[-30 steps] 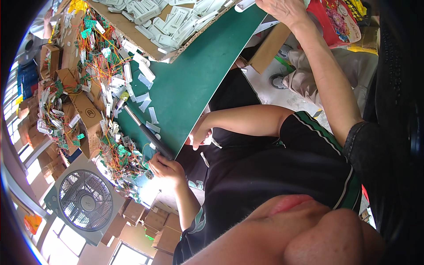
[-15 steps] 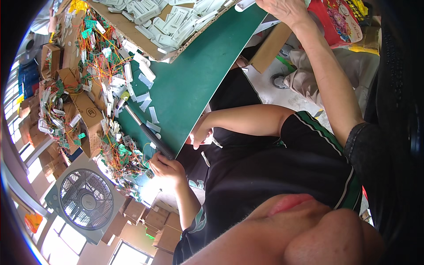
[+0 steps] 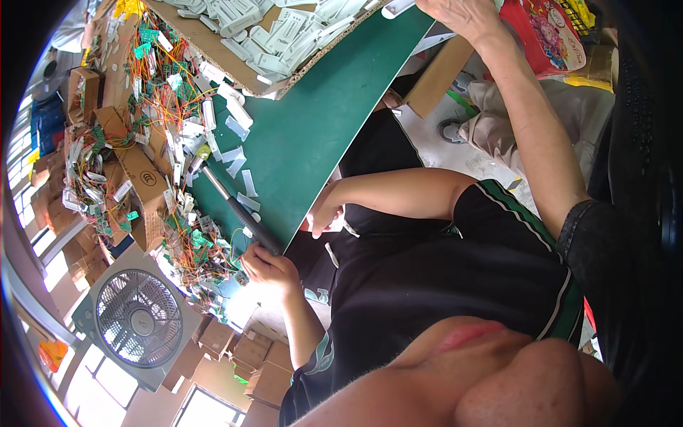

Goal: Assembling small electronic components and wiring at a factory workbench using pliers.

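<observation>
My left hand [image 3: 272, 270] is closed at the end of the black grip of a hammer [image 3: 245, 217]. The hammer lies slantwise over the green tabletop [image 3: 299, 142], with its yellow-green head [image 3: 203, 152] among loose white parts. Beyond the table's near edge, my right hand [image 3: 326, 213] hangs low with its fingers curled. What those fingers hold, if anything, cannot be made out. Several thin translucent strips [image 3: 235, 162] are strewn beside the hammer. Close to its head lie white plastic casings [image 3: 236, 110].
A cardboard box [image 3: 281, 91] full of white casings stands on the table. Heaped wires and green circuit boards [image 3: 203, 245] line the left side, near a box fan [image 3: 141, 320]. Another person's arm [image 3: 530, 128] reaches in at the upper right, near a red bag [image 3: 544, 35].
</observation>
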Tool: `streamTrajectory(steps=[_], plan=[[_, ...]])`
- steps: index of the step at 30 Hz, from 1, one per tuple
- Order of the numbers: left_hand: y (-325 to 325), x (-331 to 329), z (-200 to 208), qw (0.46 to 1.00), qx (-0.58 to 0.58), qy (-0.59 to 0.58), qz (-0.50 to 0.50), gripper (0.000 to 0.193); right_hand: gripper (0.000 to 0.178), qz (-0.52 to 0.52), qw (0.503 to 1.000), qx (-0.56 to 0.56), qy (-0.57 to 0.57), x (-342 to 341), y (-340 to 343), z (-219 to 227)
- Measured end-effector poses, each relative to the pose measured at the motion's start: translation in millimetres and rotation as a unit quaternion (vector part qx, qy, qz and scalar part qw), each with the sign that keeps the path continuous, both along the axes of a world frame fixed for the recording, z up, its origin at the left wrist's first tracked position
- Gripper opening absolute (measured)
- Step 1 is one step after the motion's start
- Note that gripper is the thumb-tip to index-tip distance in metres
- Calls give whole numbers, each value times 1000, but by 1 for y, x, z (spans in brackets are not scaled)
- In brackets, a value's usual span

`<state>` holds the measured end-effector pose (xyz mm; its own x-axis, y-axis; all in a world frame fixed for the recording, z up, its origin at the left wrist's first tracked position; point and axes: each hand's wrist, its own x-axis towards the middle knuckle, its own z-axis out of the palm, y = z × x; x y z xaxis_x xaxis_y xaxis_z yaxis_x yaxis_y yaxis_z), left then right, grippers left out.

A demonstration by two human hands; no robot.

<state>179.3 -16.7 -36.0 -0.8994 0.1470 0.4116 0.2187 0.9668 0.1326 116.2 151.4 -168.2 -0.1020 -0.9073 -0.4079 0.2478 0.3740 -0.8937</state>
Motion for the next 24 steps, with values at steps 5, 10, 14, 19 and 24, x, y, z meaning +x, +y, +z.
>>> streamTrajectory(steps=[5, 10, 14, 19, 24], plan=[[2, -1, 0, 1000, 3, -8, 7, 18, 31, -4, 1000, 6, 7, 0, 2, 0], [2, -2, 0, 1000, 1, -7, 10, 17, 30, -7, 1000, 1, 12, -1, 2, -1], [-2, 0, 1, 1000, -4, -14, 16, 16, 33, -30, 999, 19, 33, 1, 2, 5], [-5, 1, 2, 1000, -7, -12, 8, 15, 32, -5, 1000, -3, 13, 1, 1, 2], [0, -2, 2, 1000, -7, -25, 11, 14, 30, 8, 1000, 1, 3, -1, 9, -1]])
